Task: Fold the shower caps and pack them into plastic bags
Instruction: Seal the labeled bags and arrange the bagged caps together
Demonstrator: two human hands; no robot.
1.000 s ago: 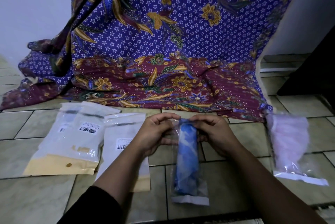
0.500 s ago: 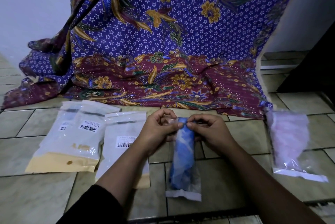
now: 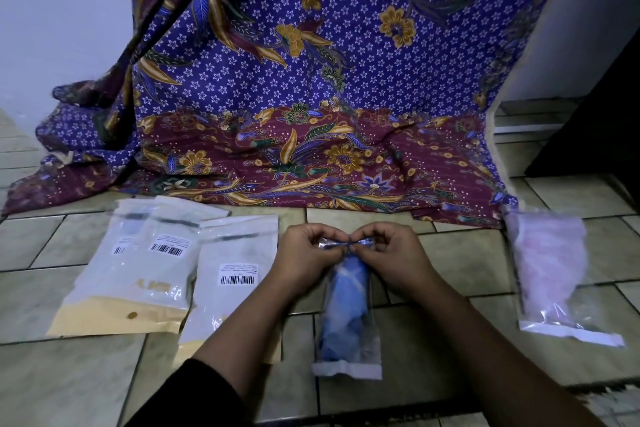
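Pinching mouth of plastic bag (image 3: 346, 369): left hand (image 3: 306, 255), right hand (image 3: 396, 255), fingertips curled on film. Folded blue shower cap (image 3: 346, 305) inside; bag lies on tiled floor (image 3: 433, 340). Likely light, soft, slippery; grip mouth corners.

blue shower cap (image 3: 346, 309), purple floral cloth (image 3: 311, 63)

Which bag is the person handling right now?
The clear bag holding the blue shower cap, centre: left hand and right hand pinch its top. The pink-filled bag and three barcoded pouches lie unheld.
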